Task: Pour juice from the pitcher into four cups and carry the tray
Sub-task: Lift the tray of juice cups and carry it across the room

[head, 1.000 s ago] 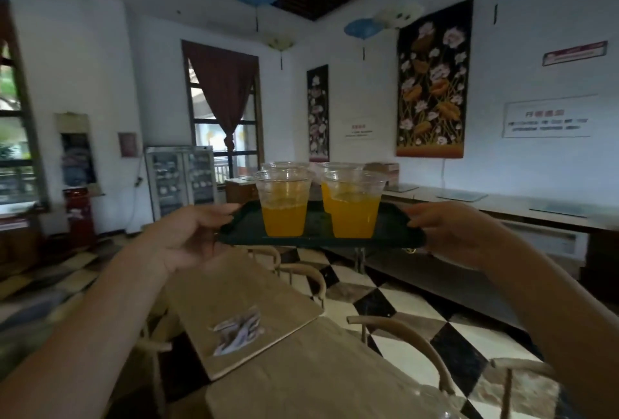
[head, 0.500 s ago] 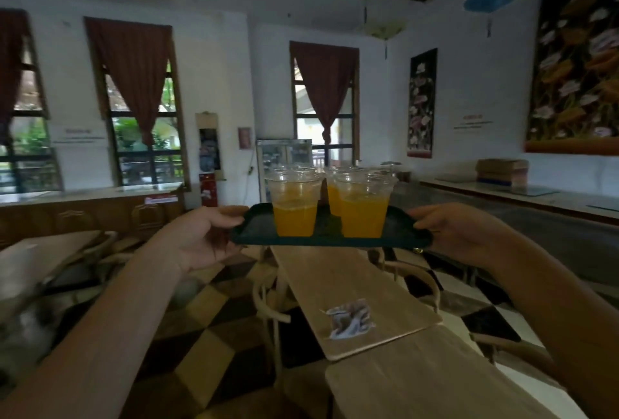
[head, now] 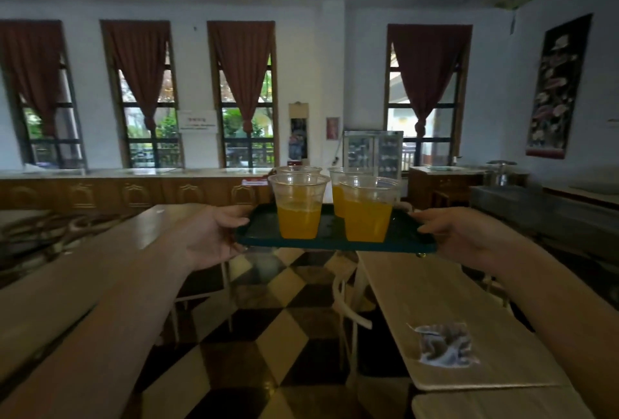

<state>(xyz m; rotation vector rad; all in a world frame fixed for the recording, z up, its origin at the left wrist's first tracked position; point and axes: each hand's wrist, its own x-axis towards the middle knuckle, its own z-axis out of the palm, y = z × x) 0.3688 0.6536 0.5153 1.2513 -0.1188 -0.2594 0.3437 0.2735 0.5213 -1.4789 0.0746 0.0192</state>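
Observation:
A dark green tray [head: 261,234] is held level in the air at chest height. My left hand [head: 214,237] grips its left edge and my right hand [head: 459,234] grips its right edge. On it stand several clear plastic cups with orange juice. The front left cup [head: 298,207] and front right cup [head: 366,210] are about half full. The back right cup [head: 338,184] and back left cup [head: 298,170] are mostly hidden behind them. No pitcher is in view.
A long wooden table [head: 445,311] with a crumpled clear wrapper [head: 445,345] runs on the right, a chair [head: 348,304] beside it. Another wooden table [head: 110,244] lies on the left. Checkered floor [head: 268,335] runs between them. A counter [head: 134,190] lines the window wall ahead.
The view has swung left: the flower paintings slid off to the right and the row of curtained windows came into view. The tray stays level in both hands.

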